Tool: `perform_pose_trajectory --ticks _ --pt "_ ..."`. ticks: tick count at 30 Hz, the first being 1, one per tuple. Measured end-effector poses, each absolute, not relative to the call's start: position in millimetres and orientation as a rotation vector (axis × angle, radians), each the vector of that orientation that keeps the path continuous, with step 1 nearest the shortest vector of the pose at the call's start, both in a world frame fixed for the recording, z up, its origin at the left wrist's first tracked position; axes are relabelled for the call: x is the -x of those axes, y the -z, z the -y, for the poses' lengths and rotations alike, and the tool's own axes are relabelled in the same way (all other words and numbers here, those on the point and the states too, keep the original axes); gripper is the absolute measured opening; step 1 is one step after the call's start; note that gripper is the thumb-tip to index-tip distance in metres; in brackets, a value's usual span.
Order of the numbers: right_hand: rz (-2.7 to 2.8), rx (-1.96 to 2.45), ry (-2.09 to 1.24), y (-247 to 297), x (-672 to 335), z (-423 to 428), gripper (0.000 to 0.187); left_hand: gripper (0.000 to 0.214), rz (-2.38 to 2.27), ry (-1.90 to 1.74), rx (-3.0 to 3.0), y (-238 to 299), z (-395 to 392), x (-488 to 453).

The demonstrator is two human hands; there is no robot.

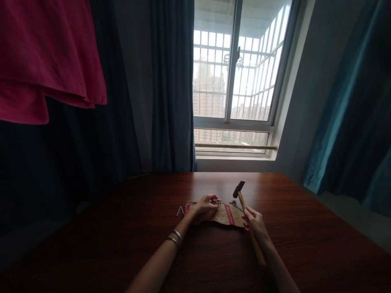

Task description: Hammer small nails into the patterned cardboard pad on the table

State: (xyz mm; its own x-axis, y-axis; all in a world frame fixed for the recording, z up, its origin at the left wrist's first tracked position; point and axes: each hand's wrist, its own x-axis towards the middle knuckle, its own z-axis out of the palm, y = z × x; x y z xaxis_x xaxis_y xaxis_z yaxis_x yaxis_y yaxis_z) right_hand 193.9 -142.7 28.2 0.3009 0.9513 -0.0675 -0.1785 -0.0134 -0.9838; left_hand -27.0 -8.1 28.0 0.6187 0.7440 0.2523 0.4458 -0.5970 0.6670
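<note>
Left hand curls at slim prongs, grip unclear; right hand grasps a wooden-handled hammer. Perforated sheet lies toward the far edge of the desk; light, square taps should suit.

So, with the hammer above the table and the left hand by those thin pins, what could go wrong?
The left hand is right by the thin pins, so a stray blow from the hammer in the right hand might catch it. The patterned sheet has a wavy near edge, so it may not lie steady.
</note>
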Motion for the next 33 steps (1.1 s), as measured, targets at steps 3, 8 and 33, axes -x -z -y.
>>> perform_pose_trajectory --ticks 3,8,33 --pt "0.845 1.251 -1.082 -27 -192 142 0.045 0.030 -1.027 -0.741 -2.313 -27 11 21" --pt "0.882 1.260 -1.080 -27 -190 143 0.044 0.024 -1.063 -0.811 -2.328 -23 11 16" --pt "1.270 1.271 -1.116 -86 -156 178 0.048 0.029 -1.142 -0.774 -2.282 -18 11 10"
